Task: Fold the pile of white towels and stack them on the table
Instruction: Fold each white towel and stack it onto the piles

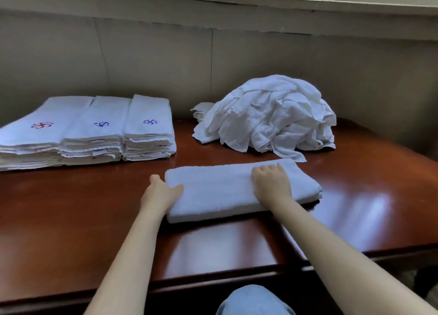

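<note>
**towelguy:** ok so where we're at: the folded towel (237, 191) lies flat mid-desk (94, 220), long side toward us. our right grip (271, 184) is spread flat on top of it, fingers straight, pressing down. our left grip (163, 191) sits against the short left end, thumb laid over the top and the other fingers alongside the end. looks spread rather than pinching, far as we can see.

**foldmore:** the lift is what worries us. if we pick it up by that one end, the layers will probably slide and the fold flops open. we'd want both grips under it.

**towelguy:** yeah. also the unfolded pile (267, 115) is right behind it, and one loose corner (297, 157) trails down just beside the towel's far edge. could snag and get dragged along if we're careless.

**foldmore:** and the three stacks (94, 134) on the left sit tight side by side. if we drop ours crooked on the nearest stack (148, 130), it may lean or overhang.

**towelguy:** room-wise we're fine though. there's a bare strip of desk between towel and stacks and a wide glossy stretch to the right. the towel sits well in from the near edge. the wall (166, 66) is close behind the pile and the stacks, so there's no going that way.
</note>
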